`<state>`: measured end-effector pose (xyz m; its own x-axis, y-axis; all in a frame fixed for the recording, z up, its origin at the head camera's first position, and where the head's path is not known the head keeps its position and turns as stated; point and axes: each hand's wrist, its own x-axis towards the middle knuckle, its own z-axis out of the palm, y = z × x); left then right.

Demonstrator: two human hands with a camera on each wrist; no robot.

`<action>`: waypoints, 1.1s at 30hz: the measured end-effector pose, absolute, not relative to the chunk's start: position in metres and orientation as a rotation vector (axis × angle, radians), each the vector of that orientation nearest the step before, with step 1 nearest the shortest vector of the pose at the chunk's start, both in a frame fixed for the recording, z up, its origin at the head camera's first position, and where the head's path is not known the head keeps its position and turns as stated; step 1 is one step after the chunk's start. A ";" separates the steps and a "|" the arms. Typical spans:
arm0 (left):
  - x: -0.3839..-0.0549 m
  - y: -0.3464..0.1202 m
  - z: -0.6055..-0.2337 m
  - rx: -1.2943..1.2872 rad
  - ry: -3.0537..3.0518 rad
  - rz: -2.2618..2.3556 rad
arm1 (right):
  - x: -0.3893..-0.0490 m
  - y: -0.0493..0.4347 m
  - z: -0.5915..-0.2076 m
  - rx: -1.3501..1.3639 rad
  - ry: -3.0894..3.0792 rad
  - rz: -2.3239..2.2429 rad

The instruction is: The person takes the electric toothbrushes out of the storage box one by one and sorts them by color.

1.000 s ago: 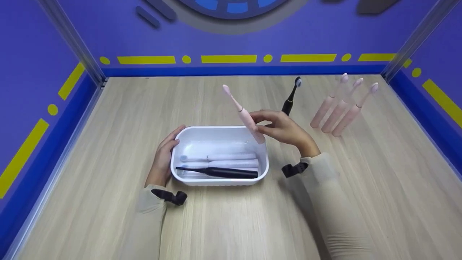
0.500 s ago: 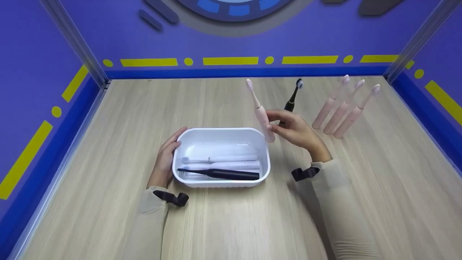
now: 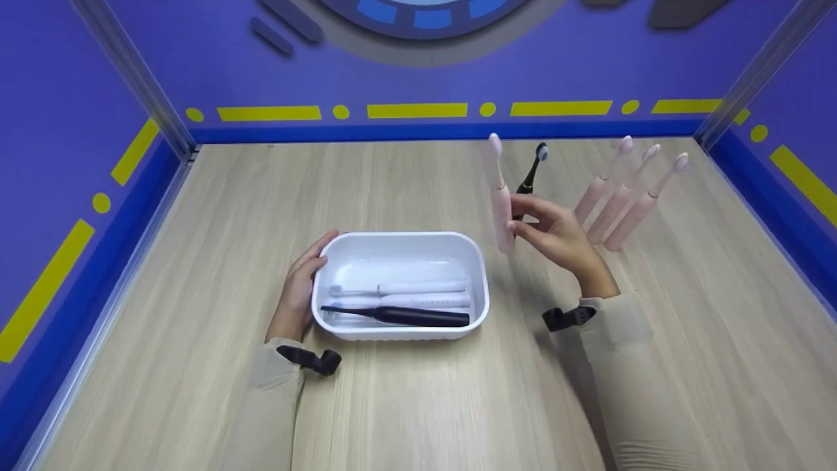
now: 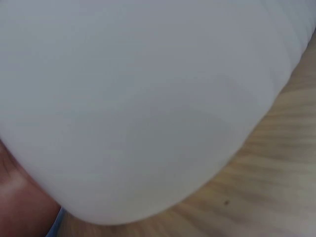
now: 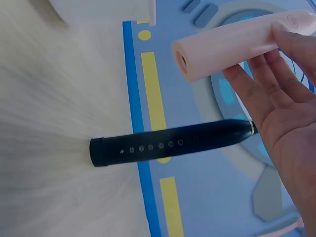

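Observation:
My right hand (image 3: 559,239) pinches a pink electric toothbrush (image 3: 501,209) near the lower part of its handle. It is almost upright, head up, right of the white plastic box (image 3: 399,240). In the right wrist view the base of this pink toothbrush (image 5: 217,52) hangs free of the table. A black electric toothbrush (image 5: 173,143) stands upright behind it, partly hidden by my hand in the head view. My left hand (image 3: 297,288) holds the box by its left side. Inside lie a black toothbrush (image 3: 418,316) and white toothbrushes (image 3: 425,299), lying flat.
Three pink toothbrushes (image 3: 611,212) stand upright in a row at the back right. Blue-purple panels (image 3: 418,78) with yellow marks border the wooden table (image 3: 405,405) at the back and sides.
My right hand has carried the pink toothbrush rightward, from over the box to beside it, turning it more upright. My left hand stays at the box.

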<state>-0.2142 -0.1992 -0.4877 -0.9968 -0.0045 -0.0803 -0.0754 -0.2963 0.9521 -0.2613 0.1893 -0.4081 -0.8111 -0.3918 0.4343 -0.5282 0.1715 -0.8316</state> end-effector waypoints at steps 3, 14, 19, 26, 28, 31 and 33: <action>-0.214 -0.199 -0.487 -0.125 1.840 2.485 | -0.262 0.196 -0.409 0.912 -2.260 1.725; -0.213 -0.199 -0.486 -0.127 1.826 2.489 | -0.261 0.219 -0.409 0.860 -2.049 1.853; -0.213 -0.198 -0.488 -0.124 1.818 2.507 | -0.260 0.231 -0.408 0.794 -2.053 1.836; -0.215 -0.199 -0.488 -0.127 1.836 2.493 | -0.259 0.246 -0.406 0.738 -2.021 1.813; -0.214 -0.199 -0.488 -0.131 1.839 2.491 | -0.258 0.250 -0.405 0.721 -2.000 1.813; -0.214 -0.198 -0.488 -0.111 1.827 2.499 | -0.257 0.257 -0.404 0.700 -1.977 1.804; -0.214 -0.198 -0.488 -0.107 1.815 2.510 | -0.257 0.261 -0.404 0.685 -1.973 1.797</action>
<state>-0.2137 -0.1983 -0.4880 -0.9967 -0.0064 -0.0806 -0.0745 -0.3135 0.9466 -0.2569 0.2610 -0.4040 -0.8073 -0.0971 0.5821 -0.5886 0.0616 -0.8061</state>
